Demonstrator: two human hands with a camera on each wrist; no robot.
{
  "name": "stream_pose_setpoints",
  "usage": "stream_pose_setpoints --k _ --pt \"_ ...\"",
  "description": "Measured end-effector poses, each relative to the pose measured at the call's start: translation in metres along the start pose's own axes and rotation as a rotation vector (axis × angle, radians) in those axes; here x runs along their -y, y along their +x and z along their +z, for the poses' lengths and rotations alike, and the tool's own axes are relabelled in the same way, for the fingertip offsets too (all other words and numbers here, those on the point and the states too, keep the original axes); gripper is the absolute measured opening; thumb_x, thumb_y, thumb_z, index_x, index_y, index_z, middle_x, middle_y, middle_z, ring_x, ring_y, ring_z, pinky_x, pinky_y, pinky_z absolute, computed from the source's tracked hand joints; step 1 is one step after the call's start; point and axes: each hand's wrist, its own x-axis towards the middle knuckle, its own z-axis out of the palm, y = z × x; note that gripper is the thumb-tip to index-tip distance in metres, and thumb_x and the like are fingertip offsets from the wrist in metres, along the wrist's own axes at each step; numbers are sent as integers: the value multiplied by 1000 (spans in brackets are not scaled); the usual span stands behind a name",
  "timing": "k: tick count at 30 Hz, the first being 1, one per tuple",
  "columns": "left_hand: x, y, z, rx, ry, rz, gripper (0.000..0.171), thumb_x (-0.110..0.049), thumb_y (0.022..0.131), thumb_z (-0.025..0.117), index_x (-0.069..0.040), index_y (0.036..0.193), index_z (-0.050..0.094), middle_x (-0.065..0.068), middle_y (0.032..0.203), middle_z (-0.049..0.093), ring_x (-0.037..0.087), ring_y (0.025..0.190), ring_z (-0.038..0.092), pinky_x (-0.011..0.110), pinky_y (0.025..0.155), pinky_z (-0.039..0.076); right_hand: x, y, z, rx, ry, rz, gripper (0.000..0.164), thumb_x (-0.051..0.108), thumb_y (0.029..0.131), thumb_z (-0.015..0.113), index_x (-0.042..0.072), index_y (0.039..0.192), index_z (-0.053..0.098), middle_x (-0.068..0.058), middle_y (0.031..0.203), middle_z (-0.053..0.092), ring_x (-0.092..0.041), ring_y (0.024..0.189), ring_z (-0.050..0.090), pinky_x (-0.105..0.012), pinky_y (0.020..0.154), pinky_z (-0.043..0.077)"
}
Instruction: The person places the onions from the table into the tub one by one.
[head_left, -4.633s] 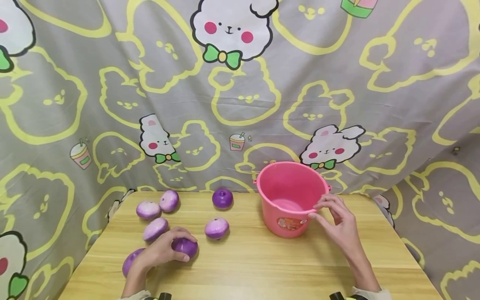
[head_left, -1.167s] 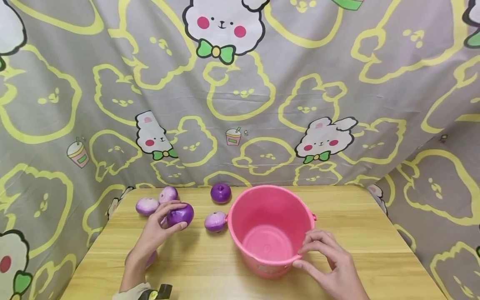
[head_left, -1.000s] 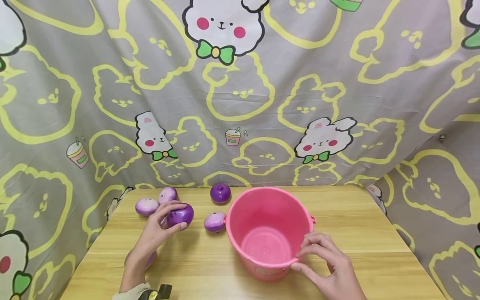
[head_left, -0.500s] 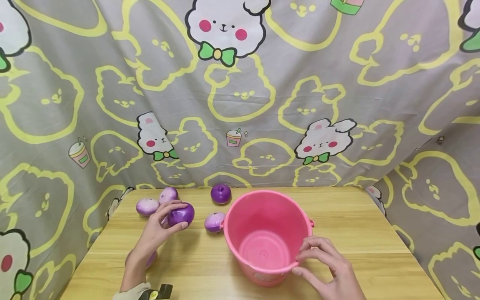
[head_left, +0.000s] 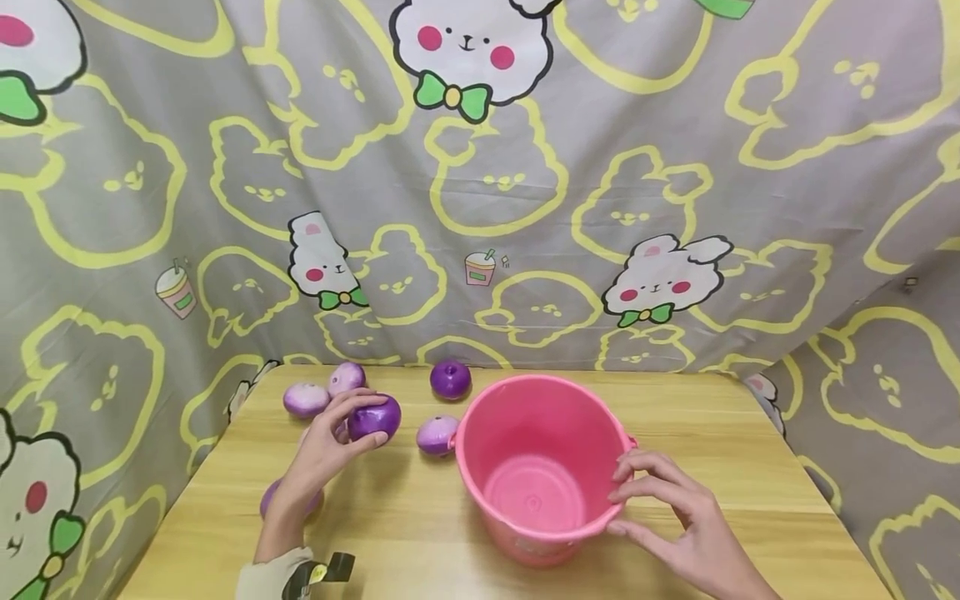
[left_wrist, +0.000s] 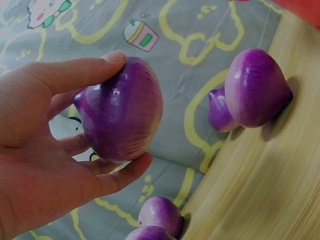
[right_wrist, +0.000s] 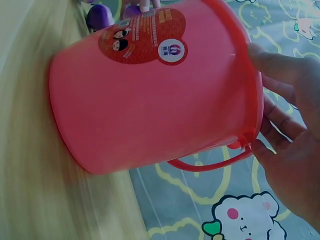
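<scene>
My left hand (head_left: 326, 446) holds a glossy purple onion (head_left: 377, 420) between thumb and fingers, raised off the table. Seen from the left wrist, the onion (left_wrist: 125, 110) has a pointed tip and a paler side. The pink bucket (head_left: 517, 543) stands right of the middle, its mouth open toward me, with nothing visible inside. My right hand (head_left: 686, 512) pinches the bucket's right front rim, thumb outside and fingertips over the edge. A paler onion (head_left: 435, 436) lies against the bucket's left handle knob, and a dark purple onion (head_left: 450, 380) sits behind it.
Two pale onions (head_left: 306, 400) lie together at the back left. Another onion (head_left: 270, 498) is partly hidden by my left forearm, and one more behind my left hand. The wooden table (head_left: 405, 542) ends at a patterned curtain (head_left: 525, 208).
Since the oldest frame, my left hand has lifted the onion off the table, and the bucket has come nearer and leftward with my right hand. Over the last second, hands and bucket barely move.
</scene>
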Motion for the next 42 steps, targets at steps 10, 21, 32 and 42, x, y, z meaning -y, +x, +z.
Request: stream_pose_setpoints --k 10,21,32,42 --pt "-8 10 5 -16 22 10 50 -14 86 85 -15 132 67 0 144 53 26 129 54 19 102 47 -8 6 0 -18 98 -17 47 -15 67 87 9 106 74 -12 114 61 -19 119 55 -26 112 43" --pt "-12 11 9 -12 -21 9 50 -13 86 85 -16 132 67 -2 144 53 25 126 57 23 100 51 -14 4 2 -10 -42 -3 48 -5 66 92 17 104 74 -7 113 63 -18 115 56 -22 110 44" --pt "-20 13 12 -14 5 25 48 -14 86 85 -17 131 68 -2 145 53 27 127 55 26 99 52 -10 0 6 -4 -70 9 49 -3 66 93 20 104 73 -5 114 63 -16 116 56 -21 108 44" --pt "-27 13 15 -34 -39 42 49 -11 87 83 -15 133 67 2 147 50 29 128 54 25 101 52 -8 0 12 -48 29 -19 48 -10 66 90 13 104 74 -10 113 62 -19 121 55 -26 109 45"
